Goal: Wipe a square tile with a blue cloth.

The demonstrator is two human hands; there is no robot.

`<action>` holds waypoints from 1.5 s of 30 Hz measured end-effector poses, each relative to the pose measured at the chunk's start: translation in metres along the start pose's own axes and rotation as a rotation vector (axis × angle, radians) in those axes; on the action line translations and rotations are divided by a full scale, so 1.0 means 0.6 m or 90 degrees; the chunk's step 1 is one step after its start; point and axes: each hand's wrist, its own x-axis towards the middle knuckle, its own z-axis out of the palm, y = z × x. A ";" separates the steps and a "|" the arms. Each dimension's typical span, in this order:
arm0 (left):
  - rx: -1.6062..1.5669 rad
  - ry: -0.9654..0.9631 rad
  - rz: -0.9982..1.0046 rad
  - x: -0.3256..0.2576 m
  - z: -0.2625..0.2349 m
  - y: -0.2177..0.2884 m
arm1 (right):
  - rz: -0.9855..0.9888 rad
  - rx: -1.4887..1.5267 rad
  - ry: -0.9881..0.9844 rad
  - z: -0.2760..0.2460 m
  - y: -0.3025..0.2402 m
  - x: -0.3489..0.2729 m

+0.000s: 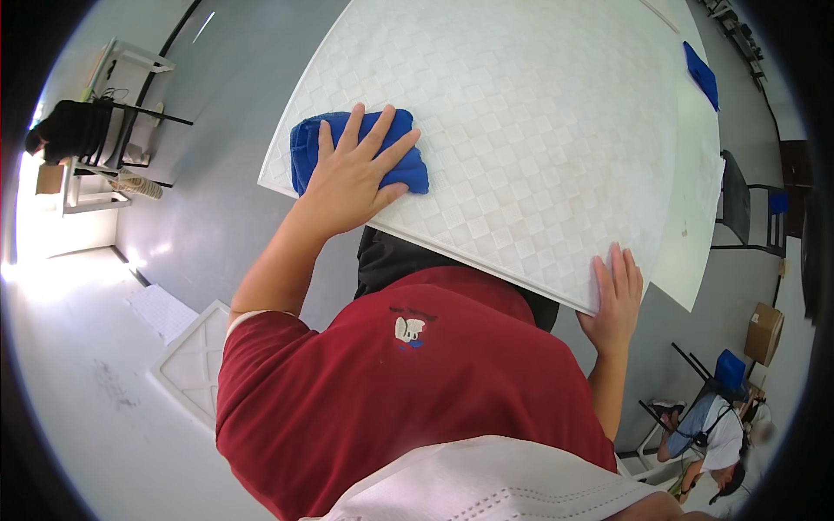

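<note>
Pale woven-pattern panel (521, 130) dominates your work area; its near edge runs just in front of your body. Beneath it, along your right, shows a white table (682, 269); the panel seems to rest on it, though the support under the left end is hidden. On the floor, lower left, a white ribbed frame (193, 363), partly behind your sleeve.

Your left grip (349, 174) lies palm down, fingers spread wide, on a folded blue cloth (408, 165); it covers the cloth rather than pinching it. The cloth lies flat on the panel, near its near-left corner. Your right grip (614, 300) sits at the near edge toward the right, fingers extended on top; thumb unclear, so cannot tell whether it pinches the rim. Smaller to the eye: a second blue cloth (701, 76), at the table's far right side, untouched.

Step in hand, by judgement: wiping the woven face, right side braced. Next move likely calls for even, flat pressure, sweeping inward from the corner while the right steadies the edge.
</note>
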 end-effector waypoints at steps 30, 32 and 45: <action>-0.867 0.692 -0.232 -0.055 -0.032 -0.158 | -0.019 0.009 0.010 -0.001 0.001 -0.002; -0.467 0.482 -0.185 -0.052 -0.016 -0.154 | -0.019 0.005 0.008 0.000 0.002 -0.004; 0.022 0.115 -0.185 -0.020 0.007 -0.116 | 0.009 0.010 0.007 -0.005 -0.001 0.001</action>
